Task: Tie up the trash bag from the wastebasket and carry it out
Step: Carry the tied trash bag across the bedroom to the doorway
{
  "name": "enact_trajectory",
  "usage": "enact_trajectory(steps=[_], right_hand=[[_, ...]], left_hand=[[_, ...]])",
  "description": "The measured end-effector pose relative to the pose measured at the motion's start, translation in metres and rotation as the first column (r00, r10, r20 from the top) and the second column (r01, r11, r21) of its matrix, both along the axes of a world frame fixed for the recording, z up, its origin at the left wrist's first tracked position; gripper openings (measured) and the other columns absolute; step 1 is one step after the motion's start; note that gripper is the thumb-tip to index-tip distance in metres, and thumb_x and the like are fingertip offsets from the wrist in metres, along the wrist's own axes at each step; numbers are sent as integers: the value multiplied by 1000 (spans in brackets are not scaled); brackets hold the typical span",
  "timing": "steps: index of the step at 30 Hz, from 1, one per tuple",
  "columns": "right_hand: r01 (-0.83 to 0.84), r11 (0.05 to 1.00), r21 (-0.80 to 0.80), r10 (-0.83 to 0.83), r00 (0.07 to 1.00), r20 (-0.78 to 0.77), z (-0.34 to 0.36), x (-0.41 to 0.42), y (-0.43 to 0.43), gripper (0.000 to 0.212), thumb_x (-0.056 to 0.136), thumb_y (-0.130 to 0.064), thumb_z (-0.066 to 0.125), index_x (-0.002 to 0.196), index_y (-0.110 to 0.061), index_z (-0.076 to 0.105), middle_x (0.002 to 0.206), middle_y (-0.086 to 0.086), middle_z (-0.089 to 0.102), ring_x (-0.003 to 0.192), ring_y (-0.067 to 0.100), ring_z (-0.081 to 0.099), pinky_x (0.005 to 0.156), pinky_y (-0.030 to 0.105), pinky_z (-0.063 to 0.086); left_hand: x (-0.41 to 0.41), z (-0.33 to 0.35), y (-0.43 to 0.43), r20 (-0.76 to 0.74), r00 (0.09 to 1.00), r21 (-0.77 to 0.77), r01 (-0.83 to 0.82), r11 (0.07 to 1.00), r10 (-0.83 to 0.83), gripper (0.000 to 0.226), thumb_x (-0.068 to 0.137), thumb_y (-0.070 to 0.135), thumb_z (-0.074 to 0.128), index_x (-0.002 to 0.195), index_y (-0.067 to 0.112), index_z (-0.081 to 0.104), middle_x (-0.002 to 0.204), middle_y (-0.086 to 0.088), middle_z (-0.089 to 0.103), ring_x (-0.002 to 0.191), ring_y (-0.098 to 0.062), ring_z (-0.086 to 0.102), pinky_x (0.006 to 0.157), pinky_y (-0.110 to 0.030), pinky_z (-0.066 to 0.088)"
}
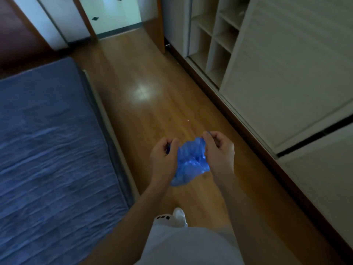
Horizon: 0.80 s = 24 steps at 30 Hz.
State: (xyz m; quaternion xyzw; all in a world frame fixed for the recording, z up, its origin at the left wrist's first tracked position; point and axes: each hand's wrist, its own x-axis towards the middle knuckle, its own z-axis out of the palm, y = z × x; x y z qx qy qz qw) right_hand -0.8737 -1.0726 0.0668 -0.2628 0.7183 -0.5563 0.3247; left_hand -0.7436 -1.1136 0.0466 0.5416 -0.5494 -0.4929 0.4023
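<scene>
A small, crumpled blue trash bag (190, 161) hangs in the air between my two hands, above the wooden floor. My left hand (164, 155) pinches the bag's left edge with curled fingers. My right hand (217, 148) grips the bag's upper right edge, a thin strip of blue plastic showing over its fingertips. The bag's lower part sags below my wrists. No wastebasket is in view.
A bed with a blue cover (49, 153) fills the left side. A white wardrobe with sliding doors and open shelves (277, 73) lines the right. A strip of wooden floor (145, 96) runs between them to an open doorway (116, 16) at the far end.
</scene>
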Motion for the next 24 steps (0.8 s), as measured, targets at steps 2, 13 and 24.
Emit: enact_trajectory(steps=[2,13,24], right_hand=[[-22,1000,-4,22,1000,-1,1,2,-28,18,94,-27,63,82,-18,73,63,-7,66,54,1,56,58,25,46],[-227,972,-65,230,973,31,-16,7,-176,19,96,-21,61,82,-13,70,54,-16,60,52,0,54,56,19,42],[-493,866,-86,496,868,22,-7,-17,-380,24,97,-26,60,81,-9,67,52,-11,54,49,3,49,54,19,41]], left_hand=[[3,3,-26,9,999,-34,-35,999,35,26,94,19,59,69,12,56,64,-6,54,59,-6,49,57,-19,43],[19,-6,-158,14,972,-82,-231,969,233,30,96,16,58,69,3,54,61,-4,50,59,-8,46,58,-23,40],[-12,5,-323,48,899,-70,-431,900,435,30,94,20,59,70,2,55,63,-15,52,58,-12,47,56,-23,41]])
